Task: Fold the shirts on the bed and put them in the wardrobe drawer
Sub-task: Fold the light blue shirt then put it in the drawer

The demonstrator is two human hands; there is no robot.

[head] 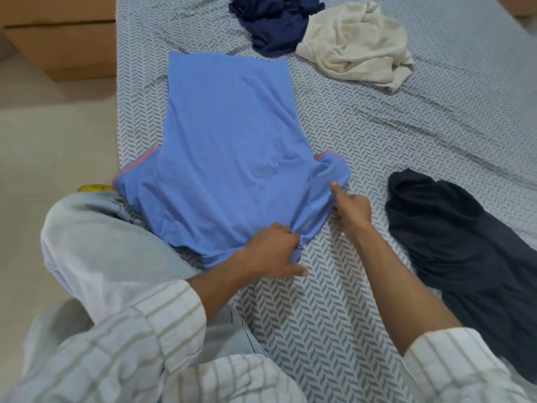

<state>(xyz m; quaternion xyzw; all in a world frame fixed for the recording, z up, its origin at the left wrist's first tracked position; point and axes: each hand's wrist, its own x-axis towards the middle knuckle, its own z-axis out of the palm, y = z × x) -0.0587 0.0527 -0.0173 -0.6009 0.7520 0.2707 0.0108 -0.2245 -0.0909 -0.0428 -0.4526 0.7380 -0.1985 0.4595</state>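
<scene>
1. Head view: the blue shirt (232, 146) lies spread flat on the bed (377, 135), near its left edge, with pink-striped sleeves sticking out at both sides.
2. The left hand (274, 251) has its grip closed round a bunched bit of the blue shirt's near edge, fingers curled into the cloth.
3. The right hand (350, 209) rests at the shirt's right sleeve with its forefinger stretched out and touching the fabric; the other fingers are curled (whether they pinch any cloth, I cannot tell).
4. A black shirt (465, 237) lies crumpled on the bed to the right, apart from the blue one.
5. At the far end a navy shirt (276, 21) and a cream shirt (354, 42) lie in heaps, touching each other.
6. Cardboard boxes (61, 36) stand on the floor left of the bed.
</scene>
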